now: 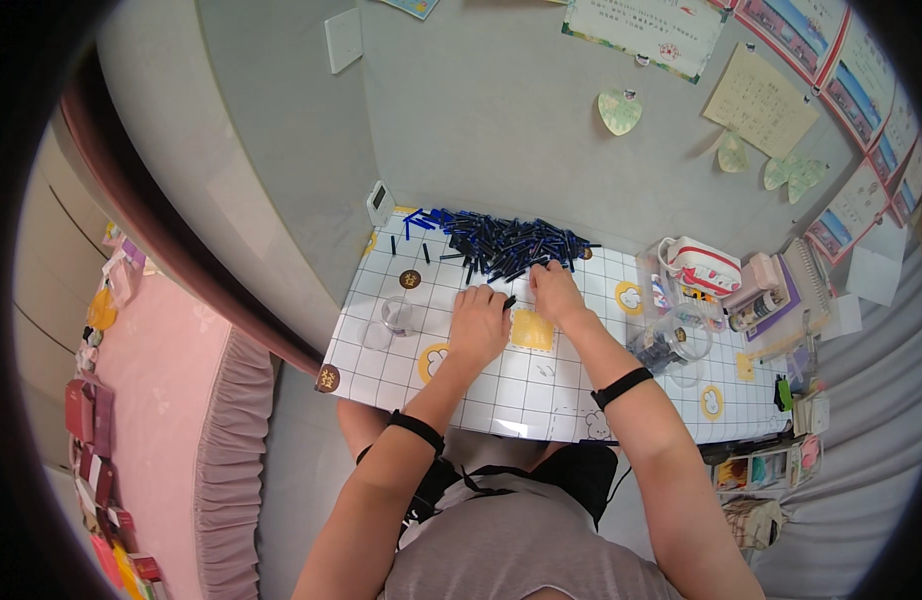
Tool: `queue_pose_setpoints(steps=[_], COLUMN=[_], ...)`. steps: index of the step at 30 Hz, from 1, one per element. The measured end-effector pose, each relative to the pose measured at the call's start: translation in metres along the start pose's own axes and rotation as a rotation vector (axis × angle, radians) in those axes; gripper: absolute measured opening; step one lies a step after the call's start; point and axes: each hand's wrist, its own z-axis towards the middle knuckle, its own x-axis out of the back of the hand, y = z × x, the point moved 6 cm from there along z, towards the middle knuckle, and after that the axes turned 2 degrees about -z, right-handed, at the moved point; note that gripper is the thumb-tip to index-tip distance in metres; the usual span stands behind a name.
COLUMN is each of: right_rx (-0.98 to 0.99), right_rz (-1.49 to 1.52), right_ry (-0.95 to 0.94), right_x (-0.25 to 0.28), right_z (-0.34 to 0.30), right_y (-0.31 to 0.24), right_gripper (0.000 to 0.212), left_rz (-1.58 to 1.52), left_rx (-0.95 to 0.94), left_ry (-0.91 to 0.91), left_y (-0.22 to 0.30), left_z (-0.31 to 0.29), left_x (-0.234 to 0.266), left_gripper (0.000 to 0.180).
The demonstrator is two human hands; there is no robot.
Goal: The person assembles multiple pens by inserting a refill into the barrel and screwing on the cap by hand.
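A heap of short, thin, dark blue and black tubes [506, 243], which look like pen ink cartridges, lies along the back of the white gridded tabletop [381, 375]. My left hand [479, 325] rests in front of the heap, closed, with a dark cartridge [510, 301] at its thumb and fingertips. Against the heap's front edge, my right hand [556, 294] has its fingers bent together and pointing down; whatever is between them is hidden. A yellow square [532, 330] on the tabletop shows between my hands. Two single cartridges stand apart, left of the heap.
Left of my hands are a small clear cup [397, 315] and a round clear lid [376, 335]. At right lies a clear jar [681, 338] with dark pieces inside. Behind it sits a white-and-red pouch [703, 268]. A white timer [380, 204] stands at the back left corner.
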Motion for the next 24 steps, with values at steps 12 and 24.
queue_pose_setpoints(steps=[12, 24], right_rx=[0.122, -0.13], right_rz=[0.159, 0.829], right_ry=[-0.088, 0.317], right_x=[0.009, -0.005], right_z=[-0.07, -0.152], right_y=[0.02, 0.013], right_gripper=[0.017, 0.018], left_rz=[-0.121, -0.252], left_rx=[0.126, 0.169], left_ry=[-0.235, -0.358], left_y=[-0.006, 0.027], left_z=[0.002, -0.014], left_x=[0.001, 0.001], left_gripper=[0.013, 0.017])
